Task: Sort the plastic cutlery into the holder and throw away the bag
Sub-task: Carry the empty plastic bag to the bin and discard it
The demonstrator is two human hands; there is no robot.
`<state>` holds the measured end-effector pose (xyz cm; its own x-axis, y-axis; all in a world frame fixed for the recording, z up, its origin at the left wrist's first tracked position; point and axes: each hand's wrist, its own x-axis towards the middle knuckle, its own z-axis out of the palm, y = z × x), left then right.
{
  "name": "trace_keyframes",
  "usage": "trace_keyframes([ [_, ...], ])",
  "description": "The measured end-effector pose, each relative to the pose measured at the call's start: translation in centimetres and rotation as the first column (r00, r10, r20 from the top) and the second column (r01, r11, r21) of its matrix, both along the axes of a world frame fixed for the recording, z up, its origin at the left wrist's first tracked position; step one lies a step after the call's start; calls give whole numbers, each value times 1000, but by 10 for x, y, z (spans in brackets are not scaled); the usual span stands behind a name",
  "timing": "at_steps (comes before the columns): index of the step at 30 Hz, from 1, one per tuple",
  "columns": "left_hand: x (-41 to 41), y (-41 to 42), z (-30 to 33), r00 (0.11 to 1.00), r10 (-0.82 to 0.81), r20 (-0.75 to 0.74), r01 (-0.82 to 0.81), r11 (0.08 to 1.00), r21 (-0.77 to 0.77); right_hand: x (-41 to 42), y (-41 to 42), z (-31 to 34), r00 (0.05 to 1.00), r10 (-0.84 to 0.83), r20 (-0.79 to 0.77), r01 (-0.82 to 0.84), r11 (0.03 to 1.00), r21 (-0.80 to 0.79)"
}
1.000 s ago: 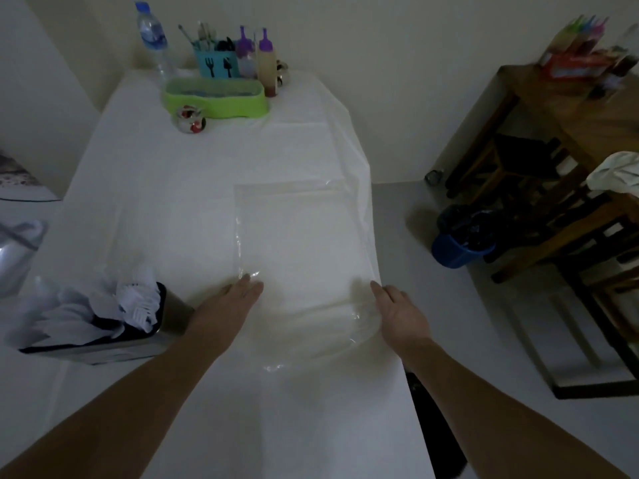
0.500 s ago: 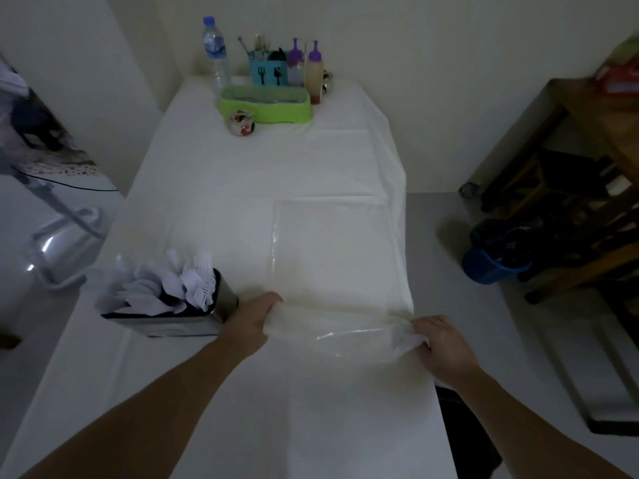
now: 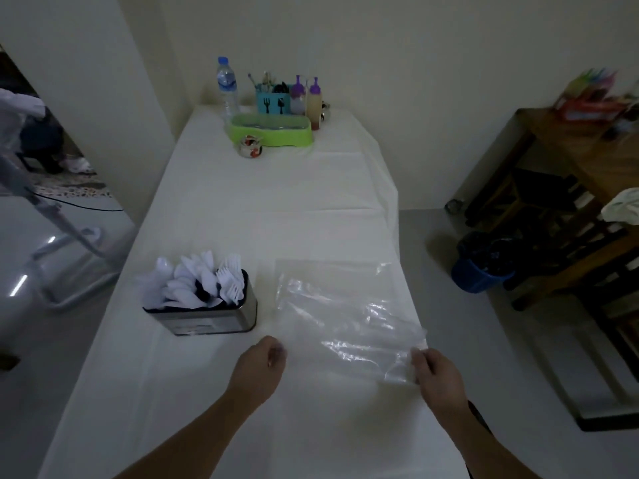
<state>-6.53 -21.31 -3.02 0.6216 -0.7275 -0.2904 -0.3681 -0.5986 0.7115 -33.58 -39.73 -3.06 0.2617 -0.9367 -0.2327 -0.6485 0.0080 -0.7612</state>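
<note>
The clear plastic bag [image 3: 345,305] lies crumpled on the white table [image 3: 276,209] near its right edge. My right hand [image 3: 437,375] pinches the bag's near right corner and lifts it a little. My left hand [image 3: 259,364] hovers over the table to the bag's left with curled fingers and holds nothing. The metal holder [image 3: 207,316] stands left of the bag, full of white plastic cutlery [image 3: 197,281].
At the table's far end stand a water bottle [image 3: 226,84], a teal utensil caddy [image 3: 273,102], two sauce bottles [image 3: 313,102] and a green tray [image 3: 273,129]. A blue bin [image 3: 480,267] sits on the floor to the right, beside a wooden shelf [image 3: 570,174].
Both hands were gathering the bag's near edge. Now my left hand has let go and drawn back, while my right hand keeps its corner.
</note>
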Motion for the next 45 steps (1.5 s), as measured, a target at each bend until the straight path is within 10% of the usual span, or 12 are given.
trace_keyframes([
  [10,-3,19,10,968,148,-205,-169,982,-88,2,35,21,958,-33,284,17,998,61],
  [30,3,0,8,906,228,-357,-330,908,-259,14,32,17,958,-206,201,201,979,46],
  [39,-6,-30,-15,984,173,41,-178,957,229,-5,20,-22,900,-20,-435,96,984,153],
  [45,-10,-32,-24,972,136,191,-206,886,416,1,23,-19,881,-26,-472,111,982,154],
])
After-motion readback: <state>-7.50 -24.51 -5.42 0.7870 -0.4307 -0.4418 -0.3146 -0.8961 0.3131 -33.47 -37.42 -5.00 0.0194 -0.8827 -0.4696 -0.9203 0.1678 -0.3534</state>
